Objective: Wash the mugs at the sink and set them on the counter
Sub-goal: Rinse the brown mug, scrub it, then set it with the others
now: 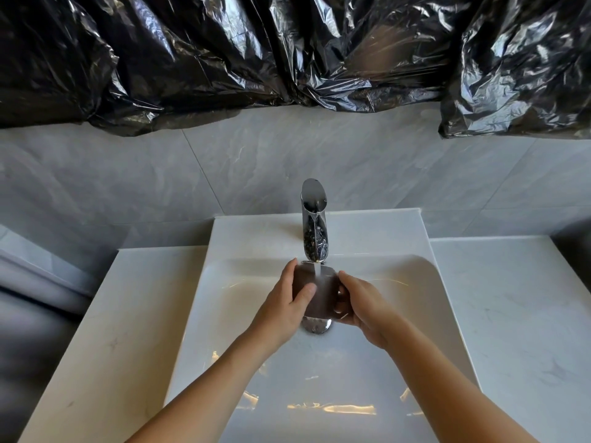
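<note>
At the centre of the frame I hold a brown mug over the sink, just below the tap. A thin stream of water falls from the spout onto the mug's side. My left hand wraps the mug's left flank, its fingers curled round the far side and the thumb pressed flat on the near face. My right hand takes the right side, its fingers hooked about the handle, so both hands are grasping the mug. Directly beneath it, partly hidden, sits the chrome drain. Both my forearms run in from the bottom edge of the frame. The pale table flanks the sink at lower left and lower right. Behind the tap rises a grey tiled wall, and crumpled black plastic sheeting hangs across the whole top of the frame.
</note>
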A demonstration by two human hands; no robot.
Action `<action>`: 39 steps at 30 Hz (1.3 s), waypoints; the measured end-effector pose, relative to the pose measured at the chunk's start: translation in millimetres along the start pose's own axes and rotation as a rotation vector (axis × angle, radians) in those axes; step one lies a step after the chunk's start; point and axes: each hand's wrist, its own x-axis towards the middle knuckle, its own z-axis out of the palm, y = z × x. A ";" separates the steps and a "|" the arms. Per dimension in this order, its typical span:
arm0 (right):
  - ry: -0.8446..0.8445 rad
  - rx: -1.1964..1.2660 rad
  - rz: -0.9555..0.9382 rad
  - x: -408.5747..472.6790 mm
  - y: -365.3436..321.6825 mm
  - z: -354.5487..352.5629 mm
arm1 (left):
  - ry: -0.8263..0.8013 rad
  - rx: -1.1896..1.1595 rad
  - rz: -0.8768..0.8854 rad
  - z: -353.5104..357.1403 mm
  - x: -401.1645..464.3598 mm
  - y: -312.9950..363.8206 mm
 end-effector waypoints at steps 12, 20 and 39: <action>-0.115 0.121 0.008 -4.2 -0.8 10.9 | 0.042 -0.078 -0.146 -13.2 8.9 6.4; -0.110 -0.074 -0.033 -0.9 1.7 9.7 | -0.059 -0.224 -0.258 -18.1 14.3 -2.7; -0.007 -0.059 -0.193 1.1 -7.8 -4.4 | 0.193 -0.621 -0.324 -1.2 24.6 -1.6</action>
